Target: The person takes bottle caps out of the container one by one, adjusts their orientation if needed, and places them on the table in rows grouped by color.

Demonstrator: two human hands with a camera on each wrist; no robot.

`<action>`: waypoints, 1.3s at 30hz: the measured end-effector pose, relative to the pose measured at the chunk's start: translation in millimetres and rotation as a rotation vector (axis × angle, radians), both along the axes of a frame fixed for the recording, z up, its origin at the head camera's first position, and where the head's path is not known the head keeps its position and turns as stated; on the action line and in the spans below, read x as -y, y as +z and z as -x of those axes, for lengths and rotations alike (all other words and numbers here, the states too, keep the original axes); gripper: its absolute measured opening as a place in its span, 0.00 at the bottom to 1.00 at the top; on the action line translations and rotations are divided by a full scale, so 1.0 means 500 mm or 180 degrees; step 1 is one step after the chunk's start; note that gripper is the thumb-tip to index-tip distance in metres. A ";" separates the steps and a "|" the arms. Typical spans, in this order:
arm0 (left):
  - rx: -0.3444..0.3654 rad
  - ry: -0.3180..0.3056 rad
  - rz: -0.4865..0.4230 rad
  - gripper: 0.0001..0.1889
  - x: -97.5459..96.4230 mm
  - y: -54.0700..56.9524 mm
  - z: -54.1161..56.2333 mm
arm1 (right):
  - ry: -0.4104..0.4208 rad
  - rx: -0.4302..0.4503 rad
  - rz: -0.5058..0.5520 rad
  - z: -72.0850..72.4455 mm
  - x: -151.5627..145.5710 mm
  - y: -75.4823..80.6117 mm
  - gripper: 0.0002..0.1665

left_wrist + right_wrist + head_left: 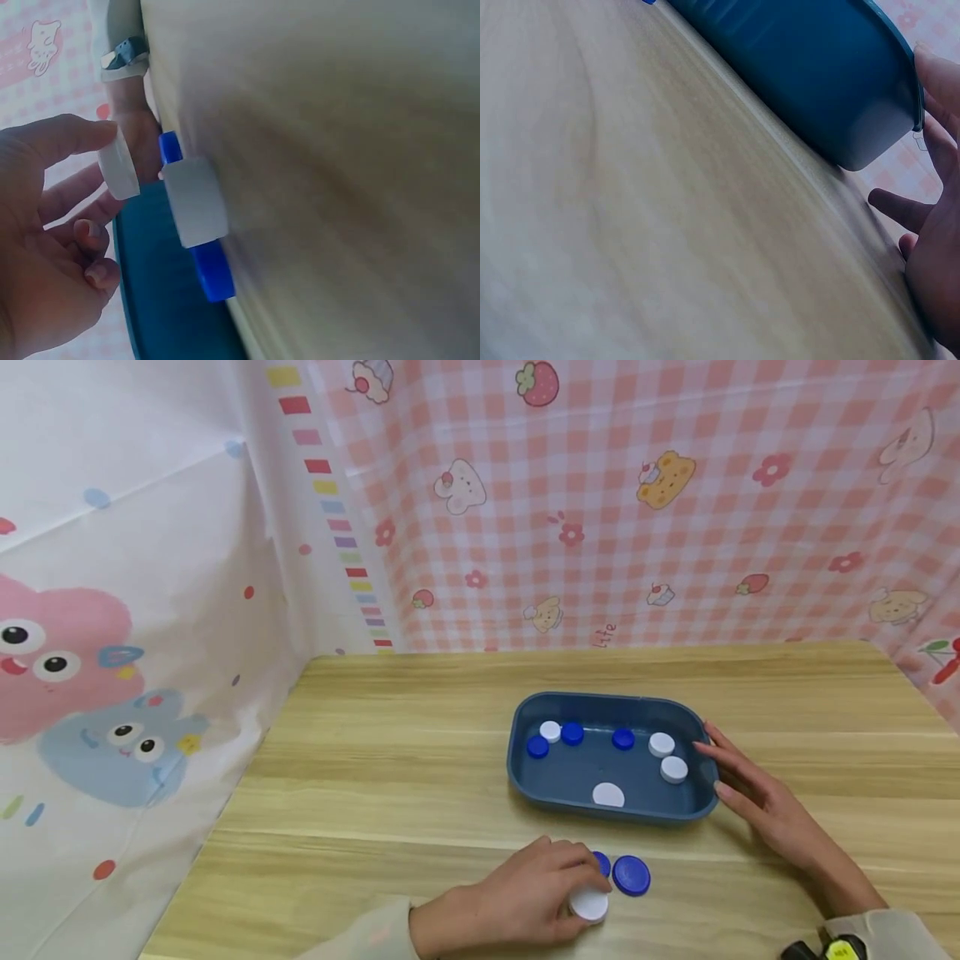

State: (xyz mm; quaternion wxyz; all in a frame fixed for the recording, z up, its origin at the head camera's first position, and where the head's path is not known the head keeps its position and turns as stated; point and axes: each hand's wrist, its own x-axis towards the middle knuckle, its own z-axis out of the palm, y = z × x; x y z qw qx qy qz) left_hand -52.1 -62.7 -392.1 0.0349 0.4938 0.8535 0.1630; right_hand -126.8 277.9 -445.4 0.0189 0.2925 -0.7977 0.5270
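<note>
My left hand [532,889] pinches a white bottle cap [118,166] between thumb and finger, above the table. A second white cap [195,202] stands on the wood among blue caps in the left wrist view. In the head view, two blue caps, one partly hidden [602,864] and one larger [632,875], lie by my fingers. My right hand [772,814] touches the right end of a dark blue plastic tray [607,812], fingertips at its rim. Inside lie several white caps [674,769] and three blue caps [572,733], spread along the back, right and front.
The wooden table [375,760] carries the tray right of its middle. A pink checked cloth [600,510] hangs behind it, and a white printed cloth [150,610] hangs on the left. A black and yellow device [842,948] sits at the right wrist.
</note>
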 end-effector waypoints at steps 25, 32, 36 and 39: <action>-0.0090 -0.0136 0.0594 0.16 0.009 -0.018 -0.007 | -0.0094 0.0000 -0.0049 -0.001 0.000 0.001 0.29; -0.0155 -0.0115 0.0628 0.17 0.009 -0.021 -0.008 | -0.0073 -0.0014 -0.0041 -0.001 0.002 0.002 0.29; -0.0093 -0.0084 0.0660 0.16 0.008 -0.022 -0.006 | -0.0087 0.0002 -0.0064 -0.001 0.001 0.002 0.29; -0.0024 -0.0075 0.0682 0.15 0.009 -0.022 -0.006 | -0.0058 -0.0020 -0.0044 0.001 0.001 0.001 0.29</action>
